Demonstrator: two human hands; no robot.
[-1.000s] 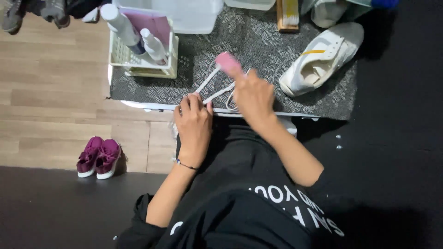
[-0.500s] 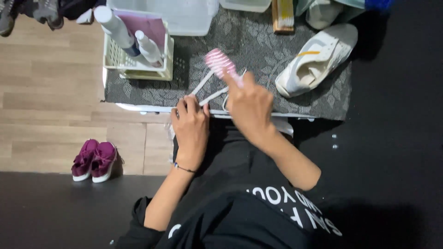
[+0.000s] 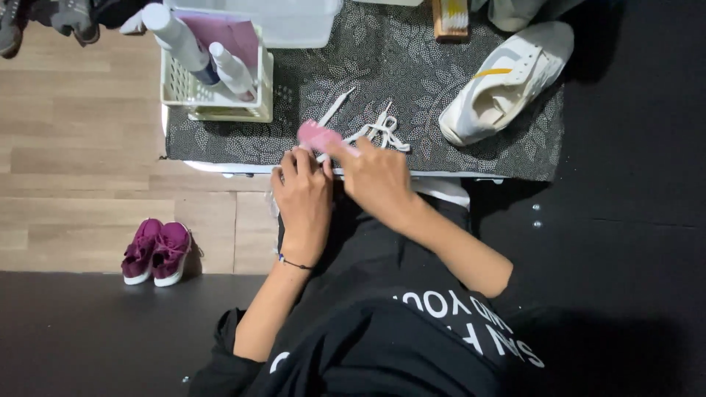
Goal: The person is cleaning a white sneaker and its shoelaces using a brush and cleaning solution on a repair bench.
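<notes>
Both hands work at the near edge of the table (image 3: 220,143), where a patterned cloth gives a surface to scrub against. The right hand (image 3: 379,180) is closed around a pink brush (image 3: 318,137), its head angled left and down toward the white laces (image 3: 371,131), which lie loosely bunched just beyond the fingers with two ends trailing far across the cloth. The left hand (image 3: 303,198) presses down with fingers curled, apparently pinning a lace at the table edge so it stays taut under the brush; the part it pins is hidden beneath the fingers. A white shoe (image 3: 504,81), unlaced, lies on its side at the right. A basket (image 3: 220,99) of bottles stands at the far left, its top cut off. Purple shoes (image 3: 157,251) sit on the floor, well apart.
</notes>
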